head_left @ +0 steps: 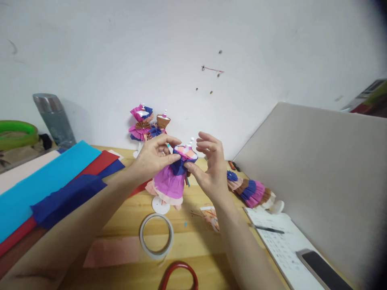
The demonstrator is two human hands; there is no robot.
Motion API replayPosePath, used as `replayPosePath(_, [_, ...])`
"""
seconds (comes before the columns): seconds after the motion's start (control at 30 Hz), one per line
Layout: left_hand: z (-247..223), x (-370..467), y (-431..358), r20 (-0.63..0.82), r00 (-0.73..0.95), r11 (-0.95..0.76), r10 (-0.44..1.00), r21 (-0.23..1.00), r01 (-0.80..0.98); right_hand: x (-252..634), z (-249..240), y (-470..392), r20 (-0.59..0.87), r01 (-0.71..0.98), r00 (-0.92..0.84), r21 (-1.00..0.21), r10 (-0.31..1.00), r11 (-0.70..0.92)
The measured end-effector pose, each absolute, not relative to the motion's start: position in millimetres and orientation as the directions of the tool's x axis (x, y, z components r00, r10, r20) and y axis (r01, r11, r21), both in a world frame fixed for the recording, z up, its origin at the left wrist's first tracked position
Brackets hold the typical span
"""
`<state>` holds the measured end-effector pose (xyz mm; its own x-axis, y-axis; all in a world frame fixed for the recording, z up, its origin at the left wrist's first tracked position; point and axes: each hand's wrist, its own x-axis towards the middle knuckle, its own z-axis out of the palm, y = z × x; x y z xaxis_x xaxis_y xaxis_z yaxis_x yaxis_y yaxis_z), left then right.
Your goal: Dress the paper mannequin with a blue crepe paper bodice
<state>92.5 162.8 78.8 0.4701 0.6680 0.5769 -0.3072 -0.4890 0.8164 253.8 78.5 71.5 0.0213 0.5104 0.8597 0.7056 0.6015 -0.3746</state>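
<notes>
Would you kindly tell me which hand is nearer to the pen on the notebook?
Right. The right hand, thumb at the small dress, is up and left of the pen; the left hand, on the dress's other side, is farther left.

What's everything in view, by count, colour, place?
Held dress: 1, purple and blue, centre
Standing dresses: 2, multicoloured, behind held dress
Lying dress: 1, multicoloured, right
Bottle: 1, grey, back left
Ring: 1, green, far left
Paper sheets: several, mixed colours, left
Tape roll: 1, white, front centre
Paper strip: 1, pink, front left
Loop handle: 1, red, bottom edge
Scraps: several, mixed, right of centre
Notebook: 1, white, right
Pen: 1, black, on notebook
Phone: 1, dark, on notebook
Panel: 1, pale, right
Wall: 1, white, behind
Table: 1, wooden, underneath
Left hand: 1, bare, gripping dress
Right hand: 1, bare, thumb on dress
</notes>
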Motion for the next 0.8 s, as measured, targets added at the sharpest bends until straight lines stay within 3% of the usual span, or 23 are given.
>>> replayPosePath(0.1, [78.4,93.3,163.3,0.619,0.438,-0.538,0.652,0.785,-0.308,250.8,74.0,76.3,0.903,0.790,-0.029,-0.243,0.429,0.564])
replayPosePath(0.2, [78.3,93.8,164.3,0.649,0.413,-0.579,0.639,0.759,-0.297,248.8,74.4,75.4,0.912,0.806,-0.064,-0.192,0.405,0.560])
replayPosePath(0.5, [79.7,92.6,163.6,0.650,0.409,-0.608,0.640,0.754,-0.248,253.0,72.8,73.7,0.872,0.736,-0.061,-0.290,0.486,0.612])
replayPosePath(0.8, [78.8,94.0,162.5,0.669,0.417,-0.633,0.615,0.734,-0.246,250.1,74.2,72.8,0.875,0.744,-0.057,-0.284,0.481,0.604])
